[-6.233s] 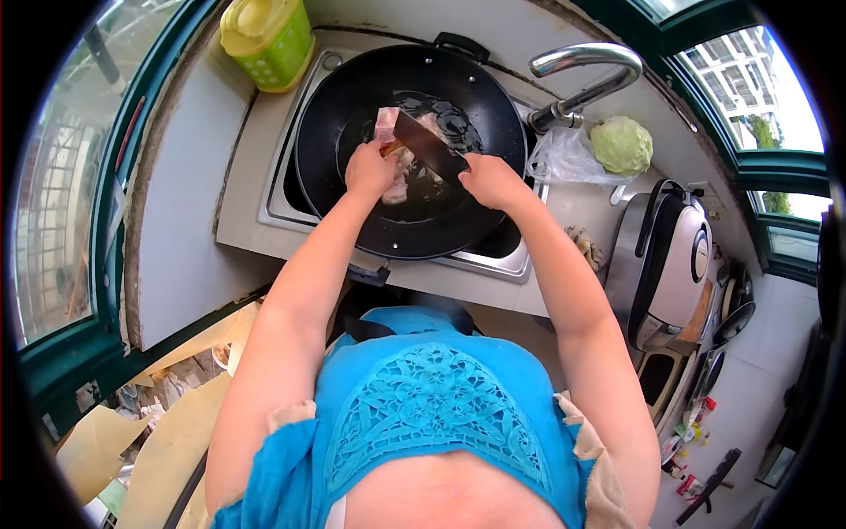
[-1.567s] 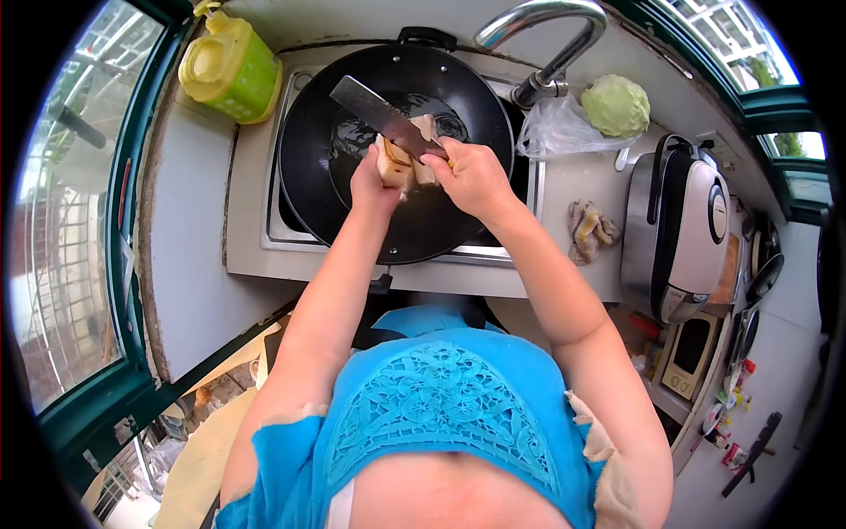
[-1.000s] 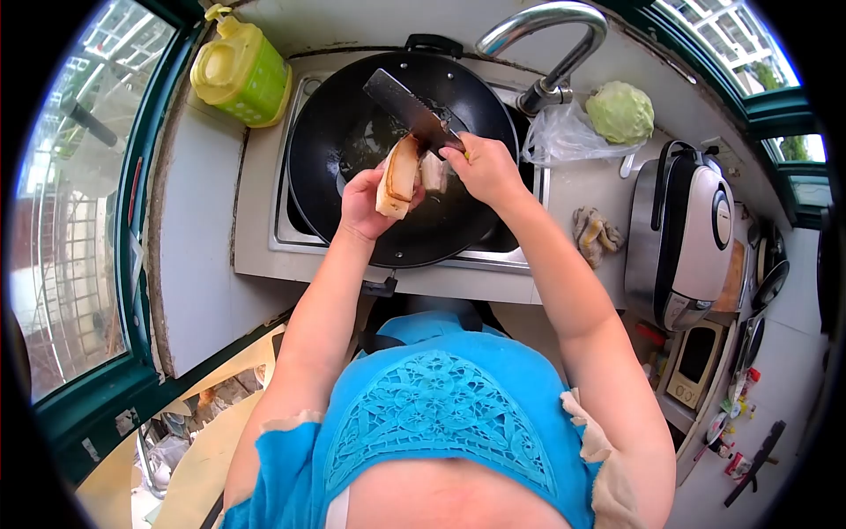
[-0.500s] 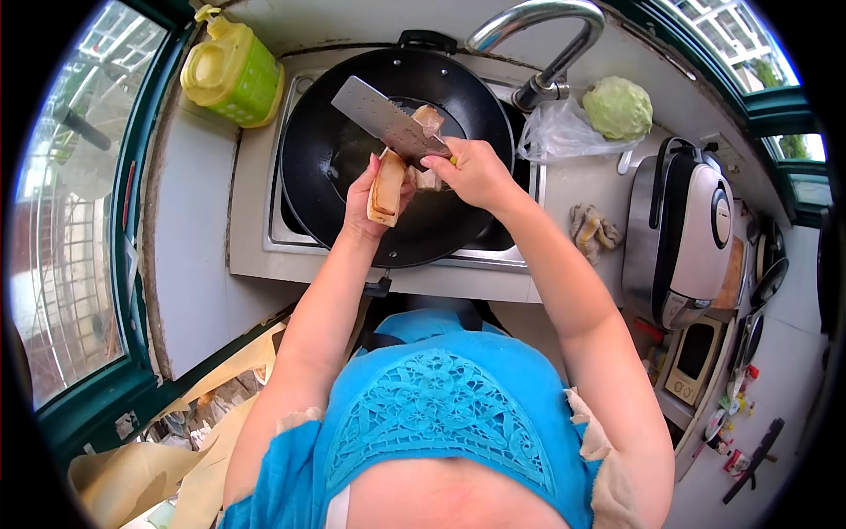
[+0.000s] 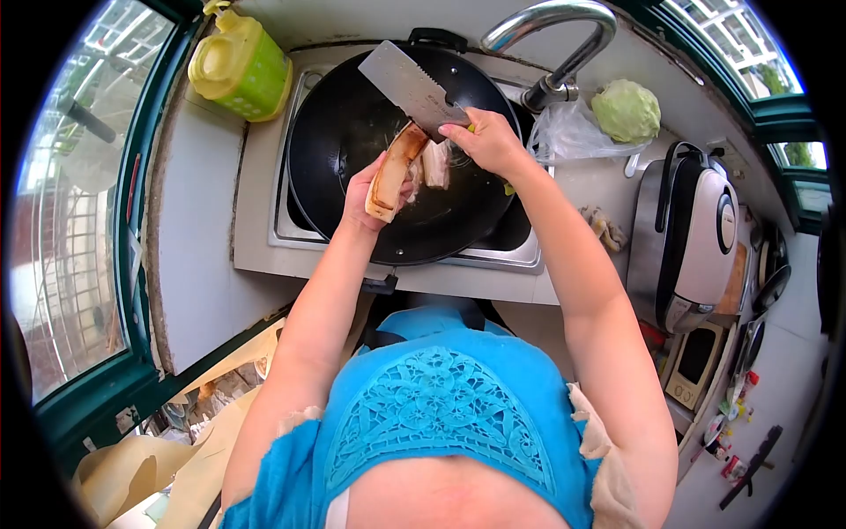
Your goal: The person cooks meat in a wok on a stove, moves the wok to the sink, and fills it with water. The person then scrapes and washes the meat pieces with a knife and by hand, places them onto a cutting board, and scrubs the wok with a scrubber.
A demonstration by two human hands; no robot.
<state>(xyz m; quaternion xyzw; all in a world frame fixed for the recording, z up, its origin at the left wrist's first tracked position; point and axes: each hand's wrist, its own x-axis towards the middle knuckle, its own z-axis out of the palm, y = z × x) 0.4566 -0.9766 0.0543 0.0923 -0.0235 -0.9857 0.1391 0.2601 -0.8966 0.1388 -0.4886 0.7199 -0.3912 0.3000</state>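
Note:
My left hand (image 5: 359, 196) is wrapped round a thick strip of pork belly (image 5: 388, 187) with browned skin, held tilted over a black wok (image 5: 322, 141). My right hand (image 5: 492, 143) grips the handle of a broad cleaver (image 5: 407, 86), its blade pointing up and left. The blade's lower edge is close to the top end of the strip; whether they touch I cannot tell. Below the blade, another pale piece of meat (image 5: 436, 165) shows in the wok, which has some liquid in its bottom.
The wok sits in a steel sink (image 5: 533, 251) under a curved faucet (image 5: 564, 75). A yellow-green pump bottle (image 5: 242, 75) stands at the left. To the right are a cabbage (image 5: 626, 112), a plastic bag (image 5: 568, 132), a crumpled cloth (image 5: 604, 229) and a rice cooker (image 5: 696, 238).
The cleaver has moved up and away from me, uncovering more of the strip's browned skin and the meat below. The whole view has shifted slightly right.

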